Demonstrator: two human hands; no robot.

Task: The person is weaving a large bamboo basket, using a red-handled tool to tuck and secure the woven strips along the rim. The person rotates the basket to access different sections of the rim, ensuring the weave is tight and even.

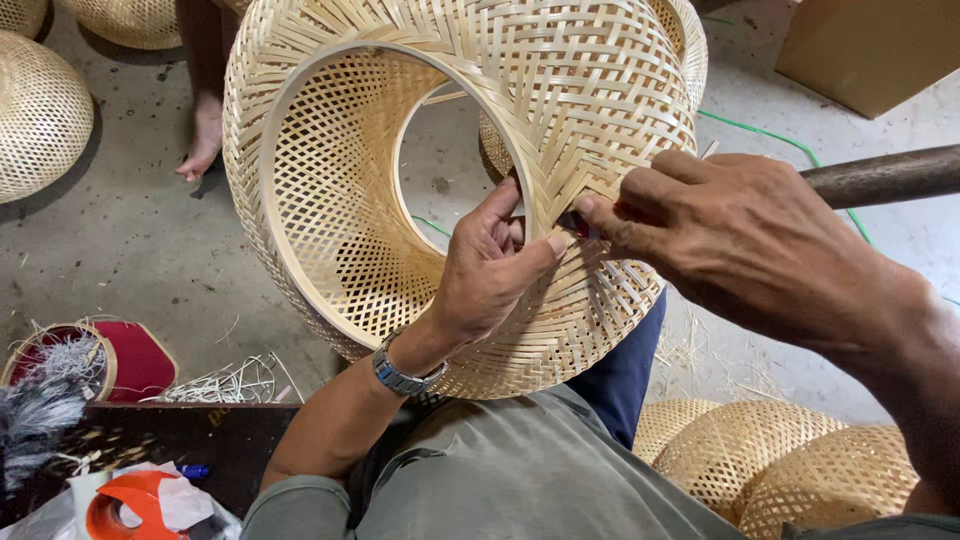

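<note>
A large woven bamboo shade (420, 180), ring-shaped with an open middle, rests tilted on my lap. My left hand (490, 265) grips its woven wall from inside the opening, thumb pressed on the outer weave. My right hand (720, 225) pinches a small dark red-handled tool (578, 222) against the weave right beside my left thumb. A watch sits on my left wrist.
Several finished woven domes (780, 465) lie at the lower right, more at the upper left (40, 110). Another person's bare foot (205, 130) stands on the concrete floor. A dark wooden handle (890, 175), a cardboard box (870, 45), a red bowl (130, 360) and bamboo scraps lie around.
</note>
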